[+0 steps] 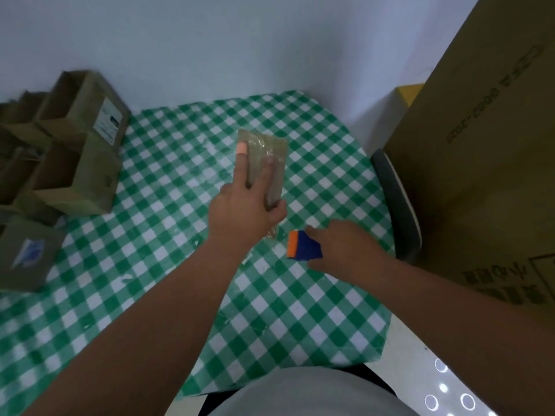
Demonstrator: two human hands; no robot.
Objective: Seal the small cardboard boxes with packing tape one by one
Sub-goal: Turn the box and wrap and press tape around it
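Observation:
A small flat cardboard box [277,151] lies near the middle of the checked table, with shiny clear tape across its top. My left hand [244,205] grips it, fingers stretched over the top and thumb curled round its near right edge; one fingertip wears a pink plaster. A strip of clear tape [271,232] runs from the box's near end toward a blue and orange tape dispenser [303,246]. My right hand [345,249] holds the dispenser just above the tablecloth, to the right of the box's near end.
Several open small cardboard boxes [75,163] are stacked at the left edge, one closed box [27,253] nearer me. A large cardboard carton [486,163] stands on the right, with a dark chair back [399,205] beside it. The green-white tablecloth [168,250] covers the table.

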